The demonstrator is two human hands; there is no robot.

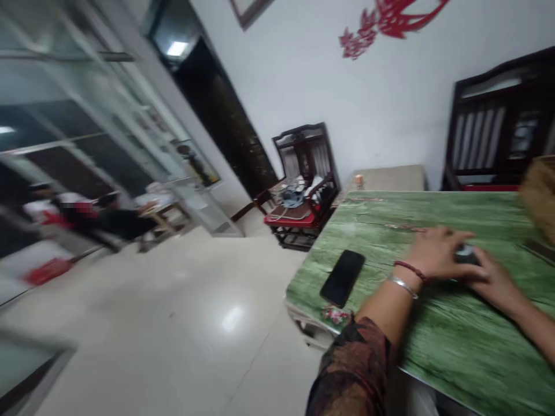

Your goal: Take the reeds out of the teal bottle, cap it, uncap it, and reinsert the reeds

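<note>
My left hand [440, 253], with a red bracelet and a silver bangle at the wrist, is curled over one side of a small dark object with a pale patch [467, 254]. Against its other side presses my right hand [489, 274], fingers closed around it. Most of the object is hidden between the hands, and its kind is too blurred to make out. Both hands are just above or on the green marbled tabletop [459, 341]. To the left of them a black smartphone [343, 277] lies flat near the table's left edge.
A brown basket-like container [540, 190] stands at the table's right. Dark wooden chairs line the wall; the nearer-left chair [299, 199] bears a pile of items. A low beige table [390, 173] sits behind. Two blurred people [78, 214] are at far left.
</note>
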